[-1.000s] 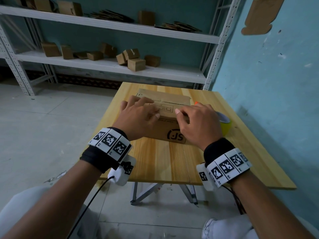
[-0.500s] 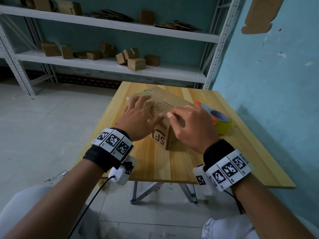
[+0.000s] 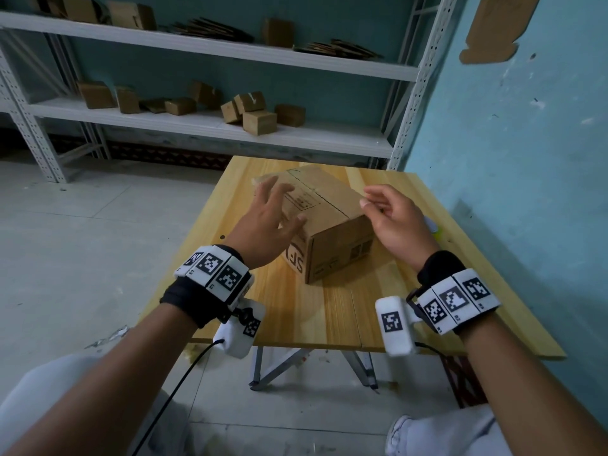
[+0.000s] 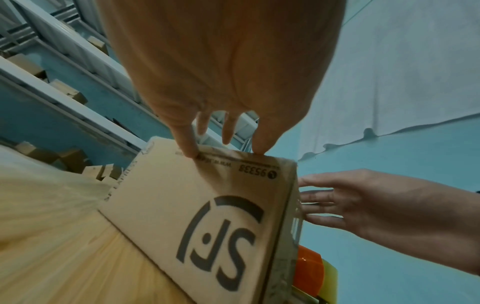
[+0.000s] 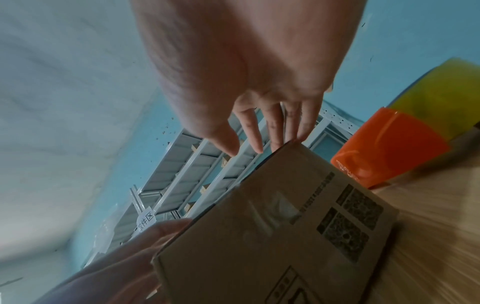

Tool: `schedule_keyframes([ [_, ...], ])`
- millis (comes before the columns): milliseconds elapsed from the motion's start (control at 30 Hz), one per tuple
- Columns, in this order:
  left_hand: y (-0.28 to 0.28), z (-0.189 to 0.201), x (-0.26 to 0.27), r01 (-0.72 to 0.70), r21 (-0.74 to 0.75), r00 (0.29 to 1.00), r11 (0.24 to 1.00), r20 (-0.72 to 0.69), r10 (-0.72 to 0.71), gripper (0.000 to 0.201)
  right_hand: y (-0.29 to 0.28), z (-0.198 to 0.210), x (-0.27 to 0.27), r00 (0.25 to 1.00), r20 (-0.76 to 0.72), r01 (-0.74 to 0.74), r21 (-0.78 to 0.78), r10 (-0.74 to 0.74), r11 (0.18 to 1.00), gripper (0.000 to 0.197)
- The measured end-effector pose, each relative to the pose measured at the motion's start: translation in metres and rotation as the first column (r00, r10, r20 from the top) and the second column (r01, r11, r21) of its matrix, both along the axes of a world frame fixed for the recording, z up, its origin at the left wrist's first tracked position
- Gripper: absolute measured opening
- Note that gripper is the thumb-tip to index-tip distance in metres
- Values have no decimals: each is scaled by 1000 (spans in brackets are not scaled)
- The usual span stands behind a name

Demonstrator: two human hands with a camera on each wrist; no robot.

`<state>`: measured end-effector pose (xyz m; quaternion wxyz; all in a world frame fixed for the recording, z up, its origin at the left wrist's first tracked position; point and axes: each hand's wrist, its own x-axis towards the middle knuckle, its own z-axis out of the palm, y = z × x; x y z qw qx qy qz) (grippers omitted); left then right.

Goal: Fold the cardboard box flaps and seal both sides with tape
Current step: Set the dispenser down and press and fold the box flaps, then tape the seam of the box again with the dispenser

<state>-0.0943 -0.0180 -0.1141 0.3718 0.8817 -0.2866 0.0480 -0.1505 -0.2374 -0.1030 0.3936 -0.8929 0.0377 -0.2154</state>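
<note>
— So where is it standing?
— Left hand (image 3: pixel 268 225) is spreading its fingers over the cardboard box (image 3: pixel 329 232), fingertips touching its top edge. The box is sitting mid-table (image 3: pixel 329 311), squared up.
— And the other?
— Right hand (image 3: pixel 399 222) is hovering loosely curled at the far corner, holding nothing. I judge it is needing the tape roll (image 5: pixel 405 144) just beside.

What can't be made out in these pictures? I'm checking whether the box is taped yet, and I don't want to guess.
- Tape roll: head view shows only a sliver behind the right hand; cut off by the edge in the left wrist view.
- Box far ends: turned away in every view, so flaps and tape there can't be told.
- Clear sheen on the box side, right wrist view: too blurred to call tape.
- Left hand covers part of the box top.
</note>
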Motion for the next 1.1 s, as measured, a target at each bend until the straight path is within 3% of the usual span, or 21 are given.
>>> schedule_keyframes([
  [167,9,0,5,-58,-15,985,998,159,60,33,-8,-1,0,996,66,65,-12,-64,998,25],
  [333,10,2,5,-44,-33,999,998,8,44,37,-21,7,0,988,74,132,39,-135,990,23],
  [433,9,2,0,10,6,1000,1000,7,-10,46,-34,11,1,971,78,224,38,-226,974,22],
  [633,6,1,-1,35,73,999,997,12,-36,41,-51,-2,11,962,-137,225,-95,-236,970,36],
  [800,6,1,0,32,79,999,996,-3,-31,41,-50,-16,23,909,-287,203,-331,-304,921,52],
  [1000,7,1,-1,38,73,999,997,-2,-38,42,-49,-19,36,861,-324,267,-368,-392,891,70],
  [1100,8,2,-2,42,76,999,996,2,-42,42,-49,-20,41,850,-379,212,-388,-365,897,71],
])
